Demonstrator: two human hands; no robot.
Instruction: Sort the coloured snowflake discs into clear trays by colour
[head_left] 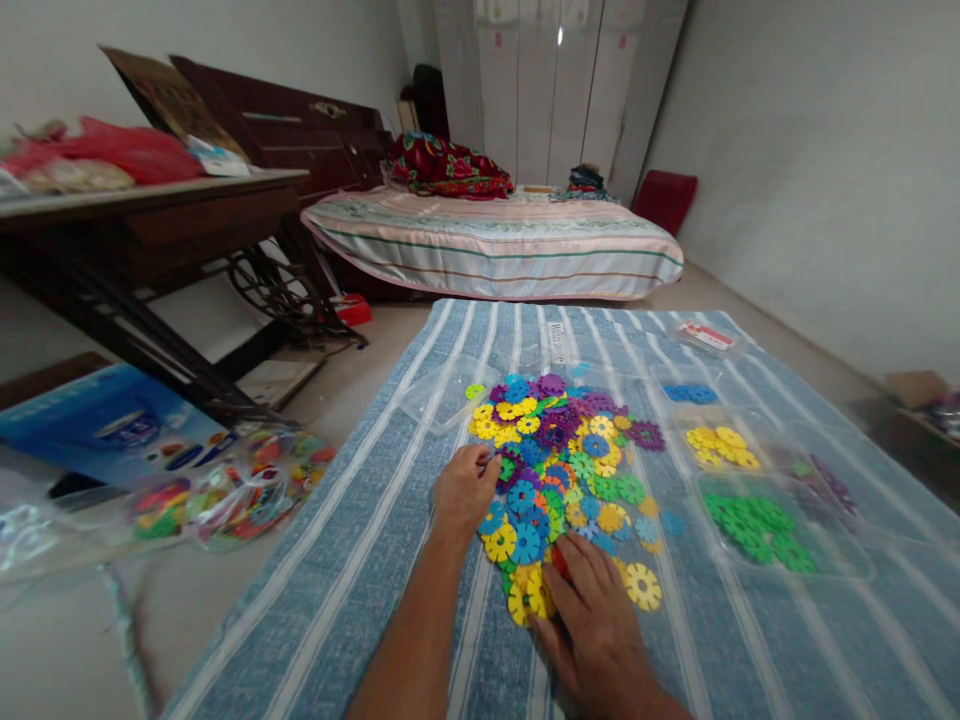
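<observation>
A pile of notched plastic discs (529, 540) in yellow, blue, green, purple and orange lies on the striped cloth. At its left edge is my left hand (463, 490), fingers curled into a pinch. Something small and dark shows at the fingertips, too unclear to name. My right hand (596, 615) rests on the near side of the pile with its fingers spread and thumb apart, over yellow discs (529, 597) and an orange disc (559, 563). A single yellow disc (643, 587) lies just right of that hand.
On the right, clear plastic boxes hold blue discs (690, 394), yellow discs (722, 447), green discs (761, 530) and purple discs (832, 485). A clear lid (442, 395) lies behind the pile. Bags of colourful pieces (247, 490) sit at left; a bed (495, 245) stands beyond.
</observation>
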